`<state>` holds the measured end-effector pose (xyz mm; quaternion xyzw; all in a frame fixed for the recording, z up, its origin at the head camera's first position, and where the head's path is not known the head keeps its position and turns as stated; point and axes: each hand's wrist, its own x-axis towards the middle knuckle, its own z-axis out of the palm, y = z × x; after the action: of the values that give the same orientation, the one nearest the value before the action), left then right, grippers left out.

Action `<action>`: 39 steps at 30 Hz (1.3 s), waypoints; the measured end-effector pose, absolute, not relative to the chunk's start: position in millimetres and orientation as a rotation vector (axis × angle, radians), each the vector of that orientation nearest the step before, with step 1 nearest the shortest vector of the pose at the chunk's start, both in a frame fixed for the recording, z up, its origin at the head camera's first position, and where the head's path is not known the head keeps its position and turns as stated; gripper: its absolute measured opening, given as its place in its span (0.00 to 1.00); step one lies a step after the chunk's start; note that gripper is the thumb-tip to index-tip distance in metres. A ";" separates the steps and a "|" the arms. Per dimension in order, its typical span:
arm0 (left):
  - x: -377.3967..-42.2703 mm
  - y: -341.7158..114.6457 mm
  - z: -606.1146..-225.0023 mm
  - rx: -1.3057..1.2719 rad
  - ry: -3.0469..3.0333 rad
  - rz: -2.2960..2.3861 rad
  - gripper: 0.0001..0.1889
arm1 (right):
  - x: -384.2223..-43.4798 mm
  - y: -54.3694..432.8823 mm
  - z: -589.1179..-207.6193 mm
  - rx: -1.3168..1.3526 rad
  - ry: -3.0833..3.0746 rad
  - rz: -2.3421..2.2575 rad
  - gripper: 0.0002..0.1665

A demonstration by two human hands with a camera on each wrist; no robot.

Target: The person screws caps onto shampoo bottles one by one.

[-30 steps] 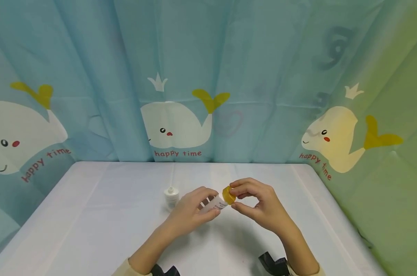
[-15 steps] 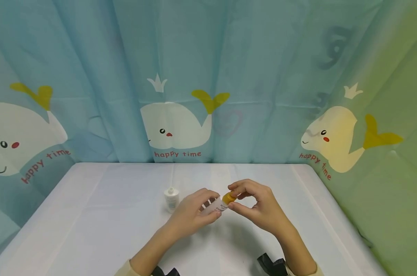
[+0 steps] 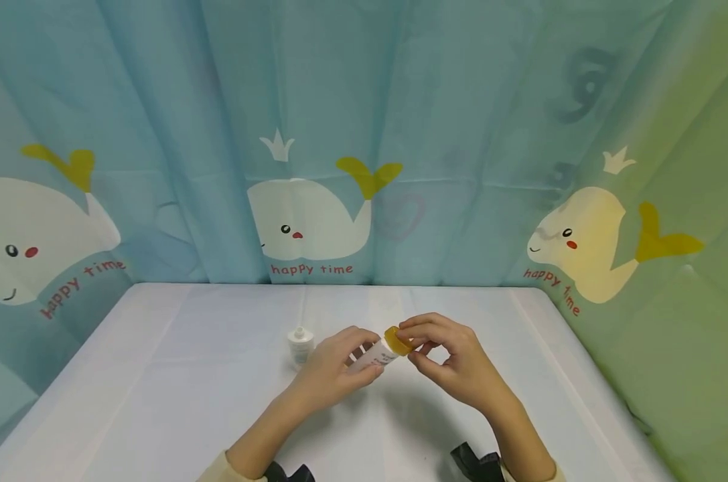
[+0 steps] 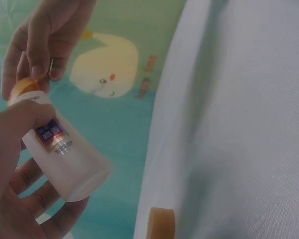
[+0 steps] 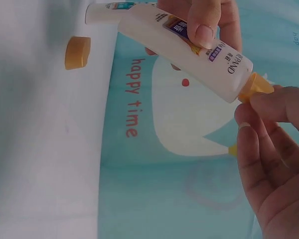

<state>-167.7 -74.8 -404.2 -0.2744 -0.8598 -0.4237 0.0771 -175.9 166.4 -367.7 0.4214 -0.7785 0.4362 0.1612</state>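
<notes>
In the head view, my left hand (image 3: 333, 367) grips a white bottle (image 3: 372, 357) around its body, tilted with its neck toward the right. Blue-purple printing shows on the bottle (image 5: 179, 42) in the right wrist view. A yellow cap (image 3: 398, 341) sits at the neck end. My right hand (image 3: 454, 355) pinches this cap between thumb and fingers; the right wrist view has the thumb and index finger against the yellow cap (image 5: 254, 87). Both hands are above the table, and the left wrist view shows the bottle's base (image 4: 89, 184) pointing away from the right hand.
A second white bottle (image 3: 300, 345), with a narrow white tip, stands on the white table (image 3: 189, 402) beside my left hand. A loose orange-yellow cap (image 5: 77, 53) stands on the table. Behind the table hangs a blue-green curtain (image 3: 448, 134) with whale prints.
The right fingers have shifted around the yellow cap, and the cap's tilt and visible side have altered. The left hand and bottle stay nearly in place.
</notes>
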 end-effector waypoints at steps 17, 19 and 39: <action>-164.0 -72.4 -407.5 -0.848 -2.609 -1.267 0.14 | -171.7 165.3 -367.2 1.125 -2.288 1.175 0.13; -163.4 -71.6 -407.9 -0.856 -2.602 -1.266 0.14 | -171.2 164.7 -367.1 1.123 -2.290 1.188 0.12; -166.7 -72.5 -404.3 -0.843 -2.574 -1.228 0.15 | -174.3 164.7 -367.3 1.169 -2.275 1.232 0.17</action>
<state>-166.7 -72.5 -404.3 -0.2823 -0.8625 -0.4115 0.0836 -174.3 164.7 -367.3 0.4070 -0.7922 0.4289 0.1508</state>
